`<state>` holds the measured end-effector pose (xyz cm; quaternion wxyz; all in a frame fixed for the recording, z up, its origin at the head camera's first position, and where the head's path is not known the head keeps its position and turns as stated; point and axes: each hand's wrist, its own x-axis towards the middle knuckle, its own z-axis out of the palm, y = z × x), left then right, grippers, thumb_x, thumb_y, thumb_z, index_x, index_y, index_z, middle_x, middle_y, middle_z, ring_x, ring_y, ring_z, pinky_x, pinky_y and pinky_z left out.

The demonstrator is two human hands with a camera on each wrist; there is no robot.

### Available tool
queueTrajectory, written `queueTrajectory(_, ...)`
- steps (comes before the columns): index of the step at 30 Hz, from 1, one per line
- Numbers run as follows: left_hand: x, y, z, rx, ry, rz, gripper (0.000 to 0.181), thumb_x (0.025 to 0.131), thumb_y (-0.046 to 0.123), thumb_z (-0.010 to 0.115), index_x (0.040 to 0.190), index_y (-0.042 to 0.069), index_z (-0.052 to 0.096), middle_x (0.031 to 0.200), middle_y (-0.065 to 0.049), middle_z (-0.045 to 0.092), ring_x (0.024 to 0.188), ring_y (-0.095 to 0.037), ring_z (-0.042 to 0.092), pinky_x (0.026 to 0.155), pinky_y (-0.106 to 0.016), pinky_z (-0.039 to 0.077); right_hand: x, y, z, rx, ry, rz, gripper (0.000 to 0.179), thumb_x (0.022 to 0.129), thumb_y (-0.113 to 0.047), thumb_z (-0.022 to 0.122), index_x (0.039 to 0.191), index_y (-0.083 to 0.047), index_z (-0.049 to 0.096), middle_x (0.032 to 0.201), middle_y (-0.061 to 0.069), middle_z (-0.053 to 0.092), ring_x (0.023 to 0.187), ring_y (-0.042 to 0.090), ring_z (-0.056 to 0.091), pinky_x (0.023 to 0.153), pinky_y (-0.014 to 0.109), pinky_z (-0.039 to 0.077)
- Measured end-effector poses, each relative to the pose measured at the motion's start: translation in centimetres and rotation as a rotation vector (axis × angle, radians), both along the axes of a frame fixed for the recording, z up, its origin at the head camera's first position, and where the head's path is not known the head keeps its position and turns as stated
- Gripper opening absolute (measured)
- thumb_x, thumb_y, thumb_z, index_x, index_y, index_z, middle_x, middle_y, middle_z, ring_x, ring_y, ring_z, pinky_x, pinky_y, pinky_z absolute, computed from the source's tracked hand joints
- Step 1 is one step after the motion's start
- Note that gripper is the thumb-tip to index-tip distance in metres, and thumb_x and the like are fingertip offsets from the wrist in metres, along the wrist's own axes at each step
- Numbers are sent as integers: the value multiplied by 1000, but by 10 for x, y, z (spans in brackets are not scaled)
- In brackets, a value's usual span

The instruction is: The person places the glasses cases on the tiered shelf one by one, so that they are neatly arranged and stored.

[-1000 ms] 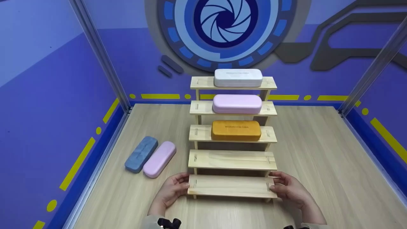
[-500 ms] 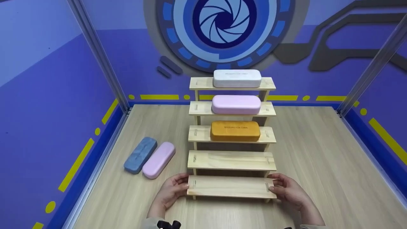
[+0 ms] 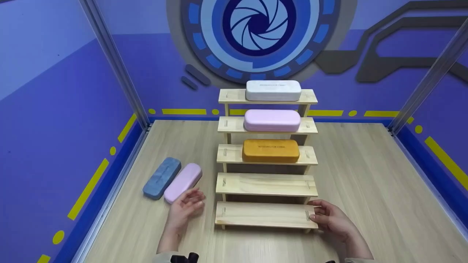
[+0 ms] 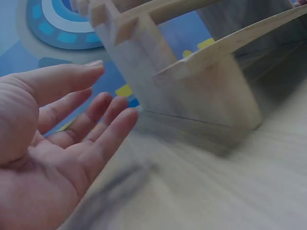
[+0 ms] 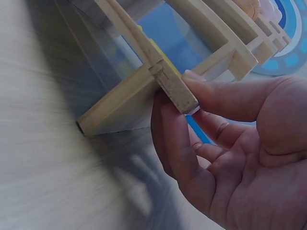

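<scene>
A stepped wooden display rack [image 3: 267, 214] stands in the middle of the table. My right hand [image 3: 334, 219] pinches the right end of its lowest shelf; the right wrist view shows the thumb on top and fingers [image 5: 177, 139] beneath. To the left of the rack, my left hand [image 3: 182, 208] is held apart from it, fingers loosely bent and holding nothing. It overlaps the near end of a pink glasses case [image 3: 184, 179] in the head view; whether they touch I cannot tell. Beside that lies a blue-grey glasses case [image 3: 162, 178].
On the rack's upper shelves sit a white case [image 3: 273, 91], a pink case [image 3: 272, 120] and a mustard-yellow case [image 3: 271, 150], one per shelf. Printed blue walls [image 3: 153, 73] with metal corner posts enclose the wooden tabletop [image 3: 365, 164].
My left hand has let go of the left end of the lowest shelf and moved left toward the loose pink case. My right hand keeps its place on the shelf.
</scene>
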<state>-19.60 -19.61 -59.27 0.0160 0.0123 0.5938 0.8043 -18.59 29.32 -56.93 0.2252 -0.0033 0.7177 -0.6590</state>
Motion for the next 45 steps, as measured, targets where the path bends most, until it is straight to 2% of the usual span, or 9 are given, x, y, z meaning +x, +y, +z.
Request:
queueTrajectory(4,-1,-12,11,-125,96,237,58,87,-13,71,140,-16,48,119,5,72,116,-5,67,98,-18,55,-1,1,-1,-32,-3,10,55,96,-9,69,141,7,42,107,-3,68,90,10,69,72,25,59)
queueTrajectory(7,-3,-20,18,-186,76,399,58,85,-12,74,139,-8,55,130,-2,69,124,-4,62,106,-14,48,-1,2,-1,-29,-2,11,55,95,-10,69,140,7,43,106,-3,69,89,9,69,71,24,58)
queueTrajectory(10,-5,-27,21,-234,18,468,60,86,-9,75,142,-3,55,143,-8,62,137,-10,52,118,-21,39,-2,3,-2,-26,8,20,54,95,-10,69,140,7,44,106,-3,69,86,8,67,66,22,55)
queueTrajectory(15,-8,-36,18,-282,-44,445,63,88,-8,72,147,-3,49,155,-19,48,151,-27,38,129,-42,25,-1,4,-3,-24,23,26,50,95,-10,69,138,5,46,103,-3,68,76,6,60,59,19,46)
queueTrajectory(24,-11,-42,6,-341,-65,415,69,90,-8,69,152,-4,40,161,-24,39,153,-35,33,128,-49,25,0,2,-3,2,11,4,56,96,-9,68,141,9,41,99,-2,65,67,5,53,56,19,44)
queueTrajectory(28,-13,-43,-1,-392,-58,405,76,88,-7,72,154,-5,35,161,-27,36,152,-40,32,127,-53,27,-1,2,-4,-15,-2,-1,53,96,-8,67,140,8,42,101,-2,66,71,5,59,58,19,48)
queueTrajectory(35,-18,-39,-9,-566,-100,386,88,86,4,76,159,2,26,162,-27,31,150,-45,32,124,-59,28,0,2,-3,-63,-16,14,54,96,-7,68,140,9,41,106,-1,69,86,10,71,68,24,58)
queueTrajectory(40,-23,-33,-16,-712,-91,433,89,84,6,79,157,1,29,157,-31,34,145,-49,36,122,-63,29,0,2,-3,-51,-13,13,56,96,-8,68,141,10,40,106,-1,70,86,10,70,66,24,57)
queueTrajectory(45,-27,-30,-21,-798,-86,461,88,83,4,79,156,0,31,153,-33,36,143,-51,38,121,-64,30,1,2,-4,-53,0,16,56,96,-8,67,141,11,38,107,0,69,86,11,71,67,24,58)
